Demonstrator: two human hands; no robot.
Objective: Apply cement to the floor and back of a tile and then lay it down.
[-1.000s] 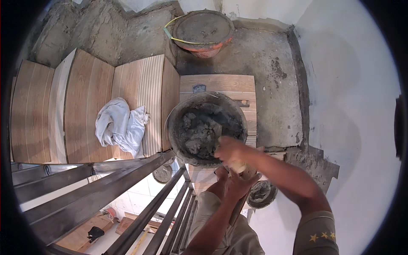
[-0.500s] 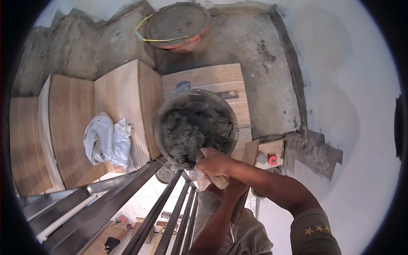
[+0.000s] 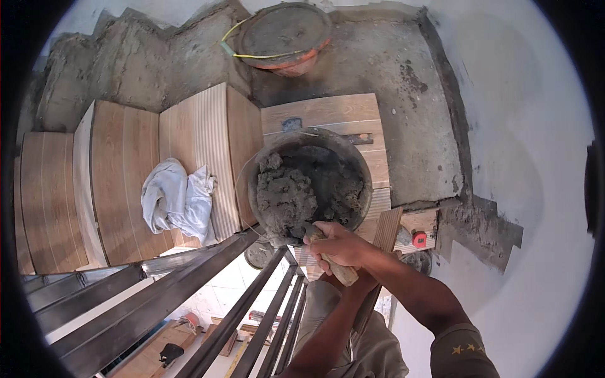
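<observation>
My right hand [image 3: 339, 244] is closed around the pale wooden handle of a trowel [image 3: 342, 272]. The trowel's blade end reaches the near rim of a round bucket [image 3: 364, 220] and is hidden by my hand and the mortar. Lumpy grey mortar [image 3: 287, 196] is heaped on the bucket's left side, with a darker hollow on the right. Beneath my right forearm, my left hand [image 3: 360, 285] is against a narrow strip of wood-look tile [image 3: 387, 230], which it appears to grip; most of its fingers are hidden. The strip slants up beside the bucket.
Wood-look tiled steps [image 3: 126, 183] descend to the left, with a white cloth [image 3: 179, 195] on one. Dark metal railing bars [image 3: 189, 293] run at lower left. A second, orange-rimmed bucket [image 3: 283, 31] stands behind. A red tape measure [image 3: 419, 239] lies right, near the white wall [image 3: 523, 157].
The view has shifted, so the scene sits farther right. Inside the bucket, mortar is now heaped more to the left and the dark hollow shows wider. Both hands keep their holds.
</observation>
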